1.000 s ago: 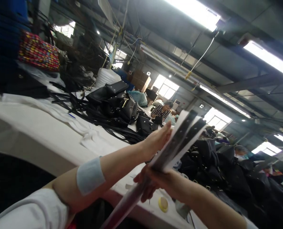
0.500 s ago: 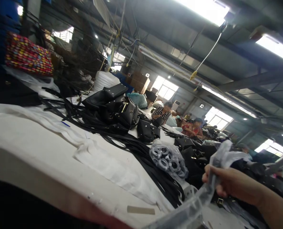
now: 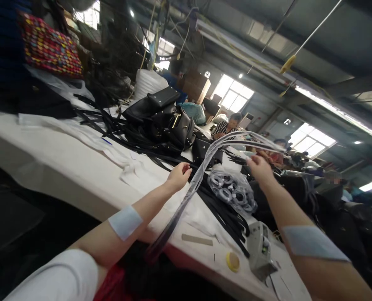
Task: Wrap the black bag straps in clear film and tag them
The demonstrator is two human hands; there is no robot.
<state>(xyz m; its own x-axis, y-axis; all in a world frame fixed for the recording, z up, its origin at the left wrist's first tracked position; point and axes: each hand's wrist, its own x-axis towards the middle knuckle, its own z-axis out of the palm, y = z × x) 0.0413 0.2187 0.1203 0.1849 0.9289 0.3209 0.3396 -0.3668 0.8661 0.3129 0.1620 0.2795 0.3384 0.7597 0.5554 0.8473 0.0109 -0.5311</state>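
A long strip of clear plastic film [image 3: 201, 171] arches through the air, from low in front of me up between my hands and over to the right. My left hand [image 3: 180, 176] is just left of the film, fingers curled in a pinch; whether anything is in them is hidden. Beneath the film's right end is my right hand [image 3: 261, 169], raised with thumb and fingers drawn together, and what they hold, if anything, is unclear. Behind the film lies a clear bag of coiled rings [image 3: 231, 190]. Long black straps [image 3: 220, 221] run along the white table [image 3: 107, 194].
Black handbags [image 3: 160, 121] are heaped at the back of the table. A grey-white device [image 3: 261, 246], a yellow-rimmed roll [image 3: 232, 261] and a flat tan strip [image 3: 196, 239] are near the front edge. Co-workers sit farther back, one in a striped top [image 3: 221, 127].
My right hand was gripping the plastic film low on the right; now it is higher and farther left, with the film arched above it. My left hand has come into view. The camera has tilted down.
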